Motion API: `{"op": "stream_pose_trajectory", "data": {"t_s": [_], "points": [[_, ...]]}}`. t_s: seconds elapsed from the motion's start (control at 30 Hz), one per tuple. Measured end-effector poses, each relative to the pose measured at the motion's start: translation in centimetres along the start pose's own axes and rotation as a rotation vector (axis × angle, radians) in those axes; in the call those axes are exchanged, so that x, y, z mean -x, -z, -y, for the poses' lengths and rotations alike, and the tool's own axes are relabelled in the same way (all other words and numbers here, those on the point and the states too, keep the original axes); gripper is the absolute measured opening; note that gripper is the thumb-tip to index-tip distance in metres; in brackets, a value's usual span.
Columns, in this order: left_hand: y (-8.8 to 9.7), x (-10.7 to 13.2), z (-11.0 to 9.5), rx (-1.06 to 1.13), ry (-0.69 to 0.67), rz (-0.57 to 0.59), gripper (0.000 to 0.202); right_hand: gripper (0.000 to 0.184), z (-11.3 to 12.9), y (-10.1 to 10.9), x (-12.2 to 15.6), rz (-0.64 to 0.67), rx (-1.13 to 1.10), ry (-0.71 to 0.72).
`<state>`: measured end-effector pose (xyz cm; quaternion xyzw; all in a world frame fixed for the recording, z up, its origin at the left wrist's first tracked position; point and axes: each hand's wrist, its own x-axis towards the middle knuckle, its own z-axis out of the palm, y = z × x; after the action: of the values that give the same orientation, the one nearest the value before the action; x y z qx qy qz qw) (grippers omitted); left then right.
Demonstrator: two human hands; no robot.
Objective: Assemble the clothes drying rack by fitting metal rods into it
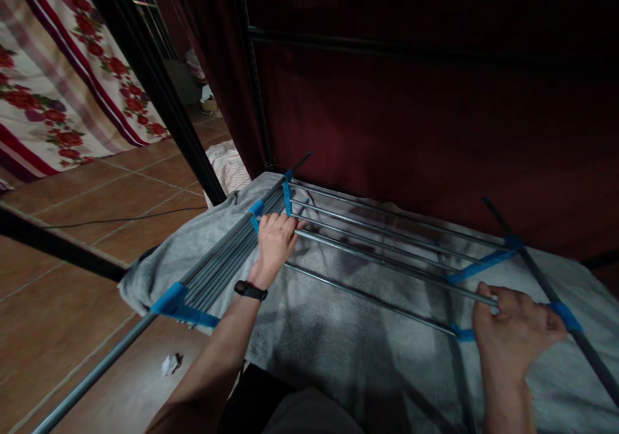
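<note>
A rack of grey metal tubes with blue plastic brackets (486, 267) stretches across the grey blanket (338, 331). My left hand (276, 244) is closed at the left end of one metal tube (387, 263), close to the left upright pole (213, 250). Around the other end of that tube curls my right hand (517, 324), beside the right pole (536, 273); its thumb lies over the tube's tip. Several tubes run parallel between the two sides. A bundle of thin rods (227, 269) lies along the left pole. My fingers partly hide the brackets nearest them.
Black metal bars (159, 92) frame the bed on the left. Dark red cloth (411, 124) hangs behind it. A crumpled white scrap (171, 364) and a thin black cable (130, 218) lie on the tiled floor (101, 279). Floral fabric (72, 66) hangs farther off.
</note>
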<state>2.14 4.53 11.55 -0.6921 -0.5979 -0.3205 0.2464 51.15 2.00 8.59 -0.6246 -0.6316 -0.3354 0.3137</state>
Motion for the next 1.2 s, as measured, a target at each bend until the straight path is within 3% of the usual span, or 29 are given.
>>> {"op": "stream_pose_trajectory", "data": {"t_s": [0.3, 0.67, 0.83, 1.2], "points": [[0.4, -0.9, 0.8, 0.071, 0.016, 0.001, 0.050, 0.043, -0.5, 0.0, -0.5, 0.016, 0.065, 0.082], [0.5, -0.5, 1.1, -0.022, -0.032, 0.025, 0.044, 0.041, -0.5, 0.1, -0.5, -0.014, 0.102, 0.127], [0.9, -0.3, 1.8, -0.071, 0.055, 0.065, 0.039, 0.039, -1.2, 0.3, 0.0, 0.046, 0.050, 0.100], [0.8, -1.0, 1.7, -0.091, 0.054, 0.088, 0.047, 0.041, -0.9, 0.9, -0.8, 0.118, 0.135, 0.121]]}}
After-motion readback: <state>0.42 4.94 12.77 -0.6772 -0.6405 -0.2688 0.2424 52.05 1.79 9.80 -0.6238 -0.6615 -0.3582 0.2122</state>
